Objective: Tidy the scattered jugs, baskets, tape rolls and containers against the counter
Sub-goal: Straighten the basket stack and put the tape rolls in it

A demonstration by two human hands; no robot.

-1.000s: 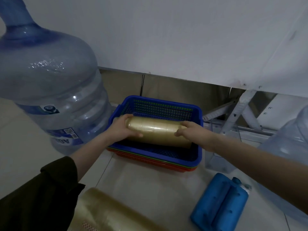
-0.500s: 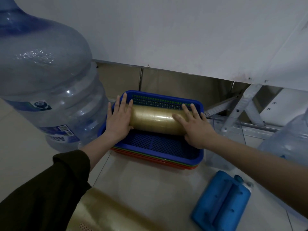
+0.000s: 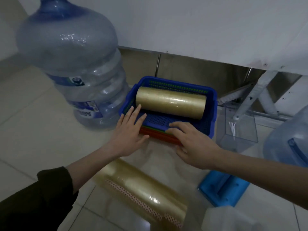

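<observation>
A clear tape roll [image 3: 170, 102] lies on its side in the blue basket [image 3: 212, 104], which tops a stack of coloured baskets [image 3: 160, 135] against the counter base. My left hand [image 3: 129, 130] hovers flat, fingers spread, over the basket's near left corner. My right hand [image 3: 191, 142] rests open on the basket's near rim. Neither hand holds anything. A second, larger tape roll [image 3: 141, 189] lies on the floor in front of me. A big water jug [image 3: 75, 67] stands left of the baskets.
Another water jug [image 3: 290, 140] stands at the right edge. A clear plastic container [image 3: 236, 129] sits right of the baskets, under white metal legs [image 3: 250, 97]. A blue plastic container [image 3: 223, 187] lies on the tiled floor at lower right. A white object [image 3: 228, 219] shows at the bottom.
Both hands let go of the tape roll, which now lies at the back of the blue basket. The hands drew back to the basket's near edge.
</observation>
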